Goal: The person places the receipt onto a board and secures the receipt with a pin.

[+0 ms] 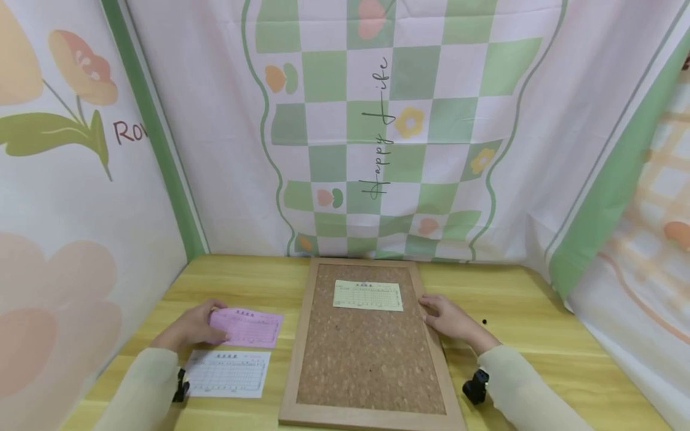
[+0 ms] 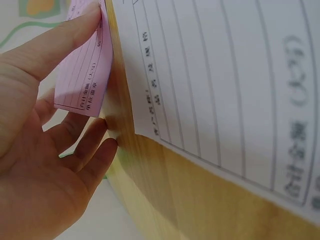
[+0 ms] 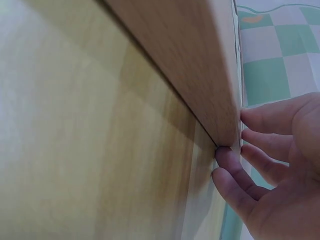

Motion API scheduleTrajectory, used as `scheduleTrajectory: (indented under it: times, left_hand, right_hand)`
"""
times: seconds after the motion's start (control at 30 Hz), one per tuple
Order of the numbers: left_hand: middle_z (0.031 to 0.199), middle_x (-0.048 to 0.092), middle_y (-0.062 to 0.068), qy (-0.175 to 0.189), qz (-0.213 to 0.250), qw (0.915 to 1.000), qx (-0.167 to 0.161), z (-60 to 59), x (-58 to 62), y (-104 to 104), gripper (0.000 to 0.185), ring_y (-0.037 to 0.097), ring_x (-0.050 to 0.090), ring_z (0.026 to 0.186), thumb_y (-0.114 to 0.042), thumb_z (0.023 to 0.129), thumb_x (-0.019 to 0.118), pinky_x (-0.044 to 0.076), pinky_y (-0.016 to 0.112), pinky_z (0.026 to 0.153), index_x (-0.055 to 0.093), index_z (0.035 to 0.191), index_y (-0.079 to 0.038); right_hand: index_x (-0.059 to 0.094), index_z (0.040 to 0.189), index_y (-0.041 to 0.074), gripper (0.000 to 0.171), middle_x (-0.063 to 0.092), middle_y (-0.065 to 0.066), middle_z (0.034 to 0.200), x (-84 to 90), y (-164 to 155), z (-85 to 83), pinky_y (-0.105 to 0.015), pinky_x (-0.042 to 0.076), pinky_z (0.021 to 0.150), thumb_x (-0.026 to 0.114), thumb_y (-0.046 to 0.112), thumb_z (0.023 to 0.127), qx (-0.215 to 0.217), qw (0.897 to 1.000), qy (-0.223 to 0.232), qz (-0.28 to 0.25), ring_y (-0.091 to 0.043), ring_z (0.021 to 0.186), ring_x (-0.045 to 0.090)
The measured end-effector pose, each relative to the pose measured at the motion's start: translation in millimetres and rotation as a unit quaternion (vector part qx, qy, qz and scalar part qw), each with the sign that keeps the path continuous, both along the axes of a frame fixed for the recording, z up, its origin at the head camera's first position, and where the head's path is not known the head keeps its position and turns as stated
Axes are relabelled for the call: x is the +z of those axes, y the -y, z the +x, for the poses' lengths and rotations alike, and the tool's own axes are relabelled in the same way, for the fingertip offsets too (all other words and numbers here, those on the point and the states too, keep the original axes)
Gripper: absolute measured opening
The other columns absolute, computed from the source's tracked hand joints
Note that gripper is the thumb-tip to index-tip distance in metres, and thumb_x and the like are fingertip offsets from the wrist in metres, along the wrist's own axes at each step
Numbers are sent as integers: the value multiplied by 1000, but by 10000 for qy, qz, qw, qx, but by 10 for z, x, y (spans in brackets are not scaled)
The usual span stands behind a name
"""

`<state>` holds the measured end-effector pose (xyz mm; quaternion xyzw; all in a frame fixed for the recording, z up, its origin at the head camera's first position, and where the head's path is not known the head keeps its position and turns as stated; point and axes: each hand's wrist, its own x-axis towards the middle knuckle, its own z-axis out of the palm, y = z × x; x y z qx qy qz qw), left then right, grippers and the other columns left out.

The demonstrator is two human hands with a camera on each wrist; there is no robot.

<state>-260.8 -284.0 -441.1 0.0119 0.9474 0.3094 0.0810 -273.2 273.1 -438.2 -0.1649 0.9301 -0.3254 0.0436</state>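
Nearest, a white slip was seen lying flat on the wood-patterned worktop, its left edge partly covered by a pale sleeve and a black wrist camera. Just beyond it, a pink slip was held at its left end by the left hand: the thumb was laid across the printed face, the other fingers were placed behind, and the gap between them was narrowed to the paper. In the left wrist view, the tips of the outer fingers were brought close to the worktop; whether they touched it could not be told. To the right of both slips, a framed cork board was laid lengthwise, parted from the pink slip by a strip of worktop. Its right frame edge was touched by the fingertips of the right hand, whose fingers were loosely extended and slightly spread. To the right of that hand, a small black object was seen. Farther up the cork, a yellow slip was placed, apart from the right fingertips. Behind everything, a checked cloth was hung.
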Motion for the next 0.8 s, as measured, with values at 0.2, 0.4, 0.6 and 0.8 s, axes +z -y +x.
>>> scheduleTrajectory:
  times: [0.2,0.4,0.6,0.8]
  left_hand:
    - [127,58,28,-44,-19,9999,-93,7,22,18,79,46,55,115,-20,73,90,37,67,100,47,136,1]
    - [132,54,30,-36,-21,9999,-93,-3,38,18,82,50,50,120,-17,73,89,33,70,102,45,140,0]
    - [134,53,32,-109,21,9998,-134,7,64,10,86,51,49,121,-14,74,87,32,70,103,40,144,5]
    - [139,47,35,-173,132,9997,-140,-7,38,27,81,54,44,127,-9,81,80,30,69,105,36,147,6]
  right_hand:
    - [47,138,-16,46,39,-39,144,-5,4,-13,-63,34,105,61,4,99,6,10000,-53,6,-56,133,34]
    - [48,137,-16,46,40,-39,143,-20,-2,-21,-64,34,105,61,4,98,3,9999,-98,27,-56,133,35]
    - [47,137,-17,47,39,-39,143,-16,-6,-23,-64,34,105,61,4,98,28,9999,-108,40,-56,133,34]
    - [48,137,-17,46,40,-38,143,-26,-7,-21,-64,34,105,61,4,98,-2,9999,-113,30,-56,133,35]
